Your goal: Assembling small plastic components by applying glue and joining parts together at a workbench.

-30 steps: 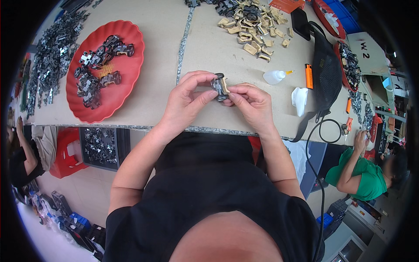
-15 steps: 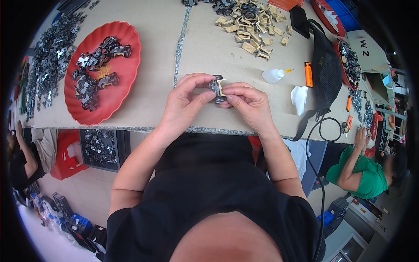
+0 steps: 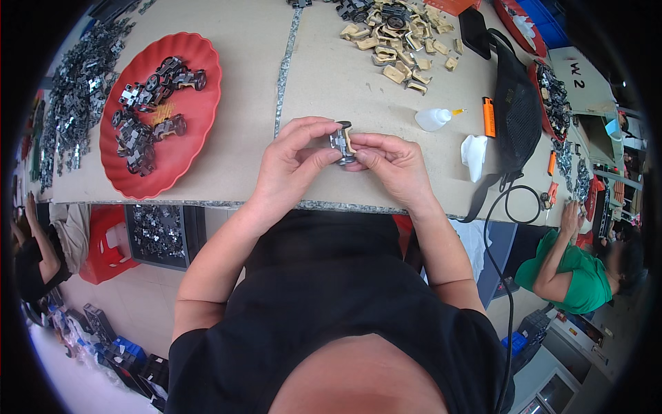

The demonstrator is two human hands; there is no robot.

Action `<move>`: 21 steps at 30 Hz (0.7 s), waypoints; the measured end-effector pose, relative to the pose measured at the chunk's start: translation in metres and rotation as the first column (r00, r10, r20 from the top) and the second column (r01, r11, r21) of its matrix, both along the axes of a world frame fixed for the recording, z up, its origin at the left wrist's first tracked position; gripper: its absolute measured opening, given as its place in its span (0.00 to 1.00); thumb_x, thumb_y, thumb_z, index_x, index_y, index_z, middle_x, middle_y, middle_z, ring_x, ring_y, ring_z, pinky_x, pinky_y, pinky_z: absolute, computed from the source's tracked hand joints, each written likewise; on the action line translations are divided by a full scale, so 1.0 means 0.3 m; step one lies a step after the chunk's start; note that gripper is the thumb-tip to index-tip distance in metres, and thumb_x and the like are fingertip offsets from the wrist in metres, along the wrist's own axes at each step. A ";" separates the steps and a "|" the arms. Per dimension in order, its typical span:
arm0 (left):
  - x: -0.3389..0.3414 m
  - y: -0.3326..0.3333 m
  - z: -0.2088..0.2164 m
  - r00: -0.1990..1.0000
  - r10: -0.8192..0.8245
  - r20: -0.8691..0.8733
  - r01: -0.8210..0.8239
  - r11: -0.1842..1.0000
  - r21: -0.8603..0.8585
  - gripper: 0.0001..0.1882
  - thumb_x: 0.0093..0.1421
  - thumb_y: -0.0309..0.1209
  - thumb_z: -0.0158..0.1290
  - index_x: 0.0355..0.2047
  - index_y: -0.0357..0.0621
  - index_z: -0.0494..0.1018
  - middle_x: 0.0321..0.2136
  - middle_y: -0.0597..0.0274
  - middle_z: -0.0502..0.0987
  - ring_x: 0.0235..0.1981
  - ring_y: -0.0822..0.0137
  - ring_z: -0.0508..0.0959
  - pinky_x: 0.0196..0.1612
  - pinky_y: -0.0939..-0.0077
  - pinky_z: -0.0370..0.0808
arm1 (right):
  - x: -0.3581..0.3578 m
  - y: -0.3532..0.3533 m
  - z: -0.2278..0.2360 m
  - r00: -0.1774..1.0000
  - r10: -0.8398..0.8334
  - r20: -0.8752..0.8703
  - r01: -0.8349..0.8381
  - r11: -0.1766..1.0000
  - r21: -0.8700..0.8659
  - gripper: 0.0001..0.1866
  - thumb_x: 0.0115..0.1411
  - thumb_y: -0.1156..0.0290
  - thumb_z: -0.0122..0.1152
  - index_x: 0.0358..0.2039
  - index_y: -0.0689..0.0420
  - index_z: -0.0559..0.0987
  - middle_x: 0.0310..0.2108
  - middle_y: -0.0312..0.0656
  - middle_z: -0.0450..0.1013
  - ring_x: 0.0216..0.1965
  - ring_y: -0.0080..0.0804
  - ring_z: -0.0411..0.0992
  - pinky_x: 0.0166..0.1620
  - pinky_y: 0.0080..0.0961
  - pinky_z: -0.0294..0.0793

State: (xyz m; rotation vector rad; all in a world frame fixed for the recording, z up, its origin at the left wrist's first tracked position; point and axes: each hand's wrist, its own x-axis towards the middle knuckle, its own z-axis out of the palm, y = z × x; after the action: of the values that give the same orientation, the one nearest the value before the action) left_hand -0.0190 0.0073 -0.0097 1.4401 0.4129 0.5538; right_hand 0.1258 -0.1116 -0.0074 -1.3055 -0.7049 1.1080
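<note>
In the head view, the left hand (image 3: 293, 160) and the right hand (image 3: 392, 162) meet above the near part of the cardboard-covered table (image 3: 241, 148), close to its front edge, and both are closed with their fingertips around one small toy car part (image 3: 342, 143), a grey metal piece with a tan piece on its right side; it is lifted a little over the table, between the two thumbs. Around the hands the table surface is bare, so there is free room to the left, to the right and in front of them. Further left lies a red scalloped plate (image 3: 200, 131) with dark assembled toy cars (image 3: 148, 110) in it, well apart from the left hand. At the far side sits a pile of tan plastic parts (image 3: 396, 41). To the right of the right hand stand a small clear glue bottle (image 3: 434, 119), an orange lighter (image 3: 488, 116) and a crumpled white tissue (image 3: 474, 152), and behind them a black mesh bag (image 3: 517, 114) whose strap hangs over the table edge. At the far left, a heap of grey metal parts (image 3: 72, 103) bends along the rim of the picture. A person in a green shirt (image 3: 562, 272) sits low at the right, partly cut off. The fingers hide most of the part, so its exact shape is hard to tell.
</note>
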 end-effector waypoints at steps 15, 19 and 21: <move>0.008 -0.010 0.002 0.997 0.074 -0.005 -0.075 0.996 -0.055 0.17 0.54 0.19 0.54 0.44 0.41 0.72 0.43 0.62 0.63 0.43 0.72 0.71 0.46 0.81 0.74 | -0.011 0.007 0.006 1.000 -0.020 0.022 0.021 0.999 -0.035 0.13 0.58 0.80 0.51 0.44 0.64 0.75 0.39 0.45 0.74 0.36 0.28 0.75 0.42 0.21 0.76; 0.009 -0.016 0.008 0.996 0.083 -0.011 -0.084 0.995 -0.047 0.17 0.54 0.19 0.54 0.45 0.42 0.72 0.43 0.62 0.63 0.42 0.72 0.73 0.46 0.81 0.73 | -0.016 0.002 -0.003 0.999 -0.029 0.031 0.030 1.000 -0.010 0.13 0.59 0.80 0.51 0.44 0.64 0.75 0.39 0.45 0.74 0.36 0.28 0.75 0.42 0.21 0.76; 0.010 -0.013 0.011 0.997 0.073 -0.037 -0.073 0.997 -0.007 0.16 0.54 0.20 0.54 0.45 0.42 0.72 0.42 0.62 0.63 0.42 0.71 0.73 0.46 0.80 0.73 | -0.015 0.003 -0.010 0.999 -0.040 0.014 0.040 0.999 0.013 0.12 0.59 0.80 0.51 0.44 0.64 0.75 0.39 0.45 0.74 0.36 0.28 0.75 0.42 0.21 0.76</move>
State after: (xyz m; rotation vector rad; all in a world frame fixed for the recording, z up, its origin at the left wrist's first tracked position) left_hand -0.0160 0.0035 -0.0064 1.4334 0.4975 0.5844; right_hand 0.1212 -0.1108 -0.0104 -1.3128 -0.6923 1.0609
